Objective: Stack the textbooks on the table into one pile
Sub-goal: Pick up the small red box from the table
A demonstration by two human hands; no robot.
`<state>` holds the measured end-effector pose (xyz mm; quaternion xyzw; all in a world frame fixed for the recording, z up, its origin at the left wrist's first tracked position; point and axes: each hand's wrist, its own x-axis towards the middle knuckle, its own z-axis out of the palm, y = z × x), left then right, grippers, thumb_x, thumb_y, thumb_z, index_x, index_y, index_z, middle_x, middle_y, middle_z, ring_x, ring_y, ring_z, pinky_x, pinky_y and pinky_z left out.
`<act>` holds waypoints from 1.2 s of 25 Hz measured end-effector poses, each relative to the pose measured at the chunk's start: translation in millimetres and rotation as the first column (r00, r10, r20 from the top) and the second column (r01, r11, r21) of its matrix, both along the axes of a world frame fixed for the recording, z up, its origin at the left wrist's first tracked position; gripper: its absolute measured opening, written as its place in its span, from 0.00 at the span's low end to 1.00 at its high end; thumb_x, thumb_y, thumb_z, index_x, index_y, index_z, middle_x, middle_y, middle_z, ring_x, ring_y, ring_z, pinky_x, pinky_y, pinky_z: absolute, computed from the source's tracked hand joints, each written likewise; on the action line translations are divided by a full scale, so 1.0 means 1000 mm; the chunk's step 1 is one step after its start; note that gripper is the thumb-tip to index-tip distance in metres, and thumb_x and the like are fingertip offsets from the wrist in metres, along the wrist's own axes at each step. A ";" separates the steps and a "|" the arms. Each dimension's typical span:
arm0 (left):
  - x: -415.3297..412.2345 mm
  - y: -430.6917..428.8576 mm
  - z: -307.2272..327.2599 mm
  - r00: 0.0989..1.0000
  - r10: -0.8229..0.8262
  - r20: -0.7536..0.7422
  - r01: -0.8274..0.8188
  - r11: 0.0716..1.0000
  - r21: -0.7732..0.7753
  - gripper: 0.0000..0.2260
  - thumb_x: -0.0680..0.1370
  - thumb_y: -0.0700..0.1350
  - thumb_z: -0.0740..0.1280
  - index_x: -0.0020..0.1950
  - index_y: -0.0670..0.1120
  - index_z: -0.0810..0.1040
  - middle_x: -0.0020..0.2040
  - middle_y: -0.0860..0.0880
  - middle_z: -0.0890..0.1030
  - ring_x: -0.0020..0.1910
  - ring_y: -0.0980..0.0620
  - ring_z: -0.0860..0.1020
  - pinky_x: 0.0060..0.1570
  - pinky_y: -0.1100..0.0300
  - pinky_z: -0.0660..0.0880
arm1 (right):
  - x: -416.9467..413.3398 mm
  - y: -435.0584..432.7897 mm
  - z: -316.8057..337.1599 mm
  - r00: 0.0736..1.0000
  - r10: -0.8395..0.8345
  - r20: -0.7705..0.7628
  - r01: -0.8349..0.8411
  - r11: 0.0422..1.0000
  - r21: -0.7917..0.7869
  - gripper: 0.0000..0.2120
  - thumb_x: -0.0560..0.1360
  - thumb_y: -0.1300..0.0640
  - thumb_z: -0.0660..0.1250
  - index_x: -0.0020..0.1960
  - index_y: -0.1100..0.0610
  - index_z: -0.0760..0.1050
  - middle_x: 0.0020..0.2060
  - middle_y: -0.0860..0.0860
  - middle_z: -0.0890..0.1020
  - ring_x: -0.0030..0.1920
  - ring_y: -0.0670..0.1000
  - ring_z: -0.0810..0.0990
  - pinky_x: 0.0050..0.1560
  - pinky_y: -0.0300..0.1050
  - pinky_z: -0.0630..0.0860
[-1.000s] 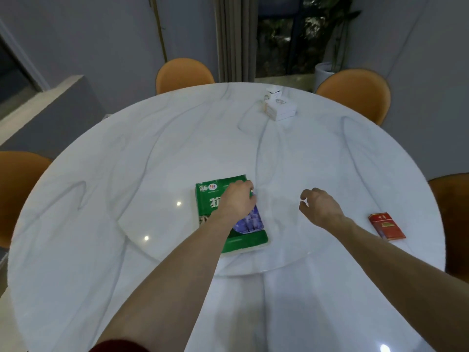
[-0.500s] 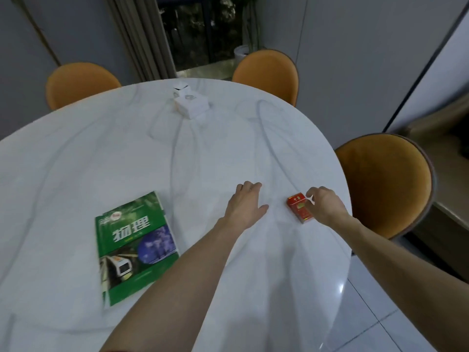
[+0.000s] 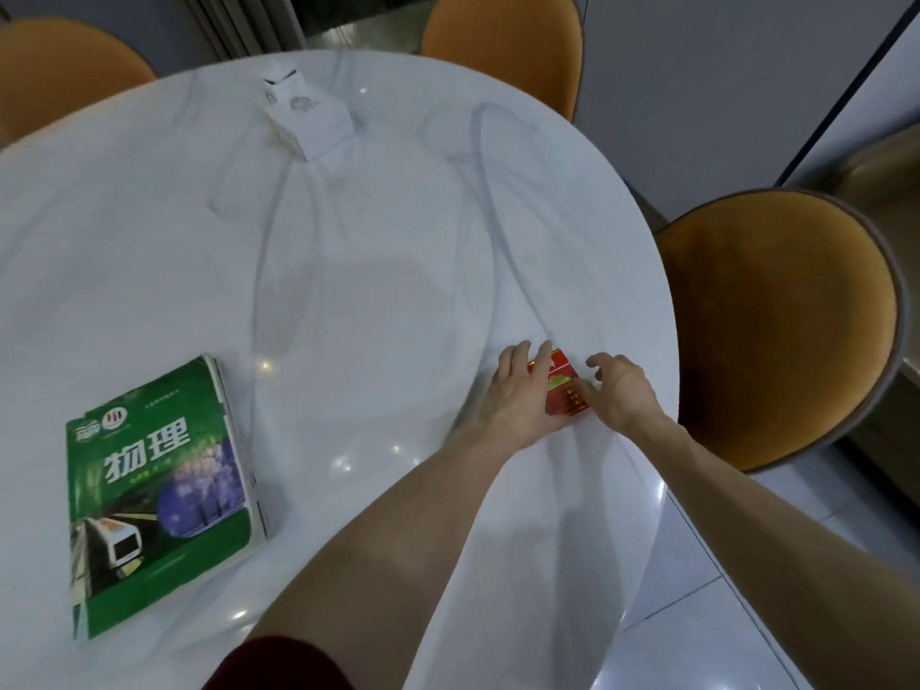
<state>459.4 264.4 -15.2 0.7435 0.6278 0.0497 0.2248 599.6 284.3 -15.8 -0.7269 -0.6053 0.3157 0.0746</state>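
A green textbook [image 3: 159, 495] with a train on its cover lies flat at the near left of the white round table [image 3: 378, 271]; more page edges show beneath it, like a small pile. Far to its right, near the table's right edge, lies a small red box [image 3: 563, 385]. My left hand [image 3: 520, 395] rests against the box's left side with its fingers over that edge. My right hand [image 3: 621, 390] is at its right side, thumb on the box and fingers curled above the table. Both hands are well away from the textbook.
A white box [image 3: 311, 114] with a smaller white thing behind it stands at the far side of the table. Orange chairs stand around it: one close on the right [image 3: 776, 331], one at the back [image 3: 503, 42], one at the far left [image 3: 64, 67]. A tiled floor [image 3: 697, 615] shows at the lower right.
My left hand left the green textbook and crossed to the right, reaching the red box. My right hand also closed in on the box. The view swung right and down.
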 end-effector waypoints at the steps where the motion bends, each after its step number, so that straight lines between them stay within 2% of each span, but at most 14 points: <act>1: 0.003 0.005 -0.006 1.000 0.008 -0.001 -0.008 1.000 0.001 0.45 0.69 0.63 0.70 0.77 0.45 0.53 0.76 0.43 0.58 0.76 0.45 0.54 0.73 0.50 0.59 | 0.000 0.005 -0.004 1.000 -0.004 -0.013 0.004 1.000 -0.008 0.22 0.76 0.51 0.64 0.68 0.59 0.69 0.62 0.60 0.75 0.60 0.60 0.77 0.58 0.52 0.76; 5: 0.012 0.012 -0.025 1.000 0.006 0.027 -0.005 1.000 -0.024 0.43 0.69 0.58 0.72 0.76 0.42 0.55 0.75 0.41 0.59 0.76 0.43 0.55 0.75 0.52 0.57 | 0.000 0.019 -0.015 0.998 0.014 -0.054 -0.017 0.998 -0.067 0.19 0.76 0.53 0.66 0.64 0.60 0.73 0.59 0.59 0.79 0.56 0.59 0.79 0.53 0.49 0.76; 8: 0.014 0.009 -0.033 0.999 -0.018 0.046 0.019 0.999 -0.031 0.40 0.68 0.51 0.74 0.74 0.41 0.60 0.73 0.43 0.62 0.73 0.44 0.59 0.72 0.53 0.63 | -0.002 0.021 -0.017 0.995 0.019 -0.099 -0.028 0.995 -0.091 0.15 0.76 0.56 0.66 0.59 0.62 0.77 0.54 0.60 0.83 0.46 0.55 0.77 0.43 0.41 0.70; 10: 0.011 0.010 -0.033 0.998 -0.019 0.059 0.019 1.000 -0.003 0.37 0.68 0.49 0.74 0.72 0.41 0.63 0.71 0.43 0.65 0.72 0.44 0.62 0.70 0.54 0.66 | -0.004 0.021 -0.014 0.990 0.006 -0.139 -0.020 0.995 -0.098 0.14 0.75 0.57 0.66 0.58 0.63 0.77 0.53 0.61 0.83 0.44 0.54 0.76 0.40 0.40 0.70; 13: 0.002 0.009 -0.023 0.999 -0.035 0.035 0.033 0.999 0.041 0.34 0.69 0.49 0.72 0.71 0.41 0.64 0.72 0.45 0.65 0.71 0.46 0.62 0.69 0.55 0.66 | -0.008 0.017 -0.004 0.971 -0.048 -0.233 0.029 0.996 -0.080 0.14 0.75 0.57 0.68 0.57 0.63 0.78 0.52 0.62 0.83 0.47 0.58 0.80 0.46 0.45 0.74; 15: -0.009 0.008 -0.010 0.998 -0.056 0.011 0.055 0.995 0.086 0.34 0.69 0.49 0.72 0.72 0.41 0.63 0.72 0.45 0.64 0.72 0.45 0.61 0.70 0.53 0.67 | -0.015 0.014 0.008 0.954 -0.067 -0.293 0.051 0.997 -0.064 0.13 0.75 0.57 0.68 0.56 0.63 0.78 0.50 0.62 0.83 0.44 0.55 0.78 0.46 0.45 0.73; 18: -0.036 0.002 0.015 0.997 -0.057 0.051 0.052 0.994 0.095 0.35 0.70 0.46 0.72 0.73 0.40 0.62 0.73 0.44 0.62 0.74 0.45 0.58 0.68 0.51 0.69 | -0.037 0.011 0.030 0.929 -0.060 -0.365 0.050 0.998 -0.039 0.13 0.74 0.57 0.68 0.56 0.63 0.78 0.46 0.59 0.82 0.43 0.54 0.78 0.46 0.45 0.73; 22: -0.089 -0.010 0.057 0.998 -0.063 0.011 0.061 0.990 0.125 0.37 0.70 0.47 0.72 0.74 0.40 0.59 0.74 0.44 0.60 0.74 0.46 0.56 0.65 0.49 0.73 | -0.079 0.004 0.064 0.856 -0.053 -0.514 0.044 0.999 -0.031 0.10 0.73 0.57 0.70 0.52 0.60 0.78 0.44 0.59 0.82 0.45 0.59 0.83 0.54 0.55 0.81; 27: -0.158 -0.052 0.098 0.997 0.034 -0.069 -0.020 0.980 0.196 0.38 0.71 0.52 0.72 0.75 0.42 0.58 0.74 0.45 0.59 0.75 0.48 0.55 0.63 0.50 0.74 | -0.148 -0.021 0.101 0.808 0.036 -0.588 -0.039 0.999 0.007 0.06 0.72 0.58 0.71 0.47 0.58 0.76 0.45 0.61 0.83 0.47 0.60 0.84 0.53 0.57 0.81; 30: -0.199 -0.085 0.114 0.993 0.108 -0.050 -0.097 0.976 0.194 0.39 0.70 0.53 0.73 0.75 0.42 0.59 0.74 0.44 0.60 0.75 0.47 0.56 0.68 0.51 0.69 | -0.193 -0.048 0.116 0.787 0.076 -0.612 -0.088 0.996 0.011 0.07 0.72 0.58 0.72 0.46 0.59 0.77 0.41 0.60 0.82 0.43 0.60 0.83 0.52 0.58 0.81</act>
